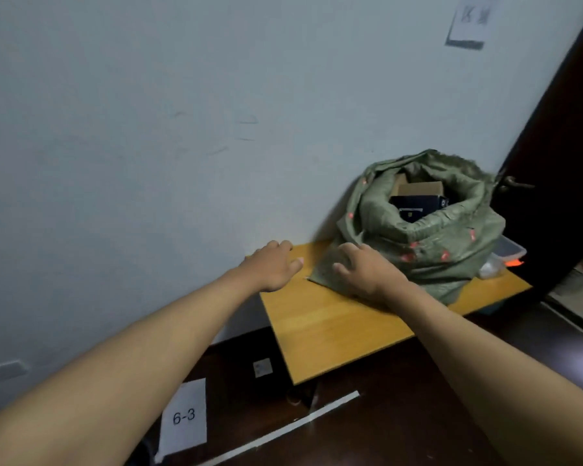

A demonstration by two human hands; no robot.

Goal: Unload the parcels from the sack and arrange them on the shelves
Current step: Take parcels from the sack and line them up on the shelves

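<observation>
A green woven sack (428,243) stands open on a low wooden table (330,327) against the wall. Inside its mouth I see a brown cardboard parcel (419,188) and a dark box (418,205) below it. My left hand (276,265) hovers over the table's far left corner, fingers loosely curled, holding nothing. My right hand (364,269) rests on the sack's flat lower corner at its left side, fingers spread. No shelves are in view.
A clear plastic tub (510,252) and an orange item (514,263) sit behind the sack. A dark door (559,183) with a handle stands at right. On the dark floor lie a paper marked 6-3 (184,415) and a white tape line (283,428).
</observation>
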